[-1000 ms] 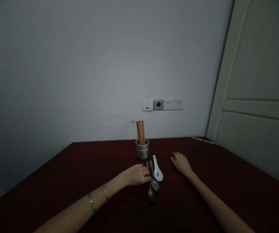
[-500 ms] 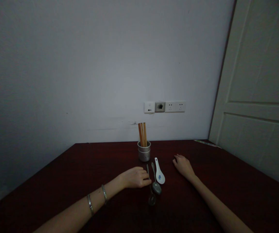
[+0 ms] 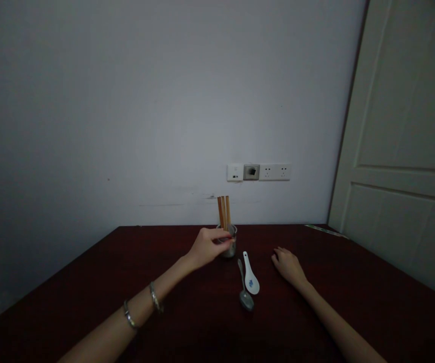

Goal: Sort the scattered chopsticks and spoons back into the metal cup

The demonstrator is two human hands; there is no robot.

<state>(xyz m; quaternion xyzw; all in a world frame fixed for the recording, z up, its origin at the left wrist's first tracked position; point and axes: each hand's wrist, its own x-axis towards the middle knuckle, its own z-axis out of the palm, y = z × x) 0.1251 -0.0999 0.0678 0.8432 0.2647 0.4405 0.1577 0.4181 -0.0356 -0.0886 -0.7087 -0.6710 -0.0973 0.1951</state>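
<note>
My left hand is closed in a pinch on a metal spoon at the front right of a metal cup. Only a small part of this spoon shows by the rim; my fingers hide the rest. Several wooden chopsticks stand upright in the cup. On the table in front lie a second metal spoon and, just right of it, a white ceramic spoon with a blue motif. My right hand rests palm down on the table, to the right of the ceramic spoon, holding nothing.
The dark red table meets a pale wall with sockets above its back edge. A panelled door is at the right. A thin printed strip lies near the table's back right corner.
My left hand has picked up the leftmost metal spoon from the table and carried it up and away from me to the cup. My right hand stays in place; the view has shifted slightly.
</note>
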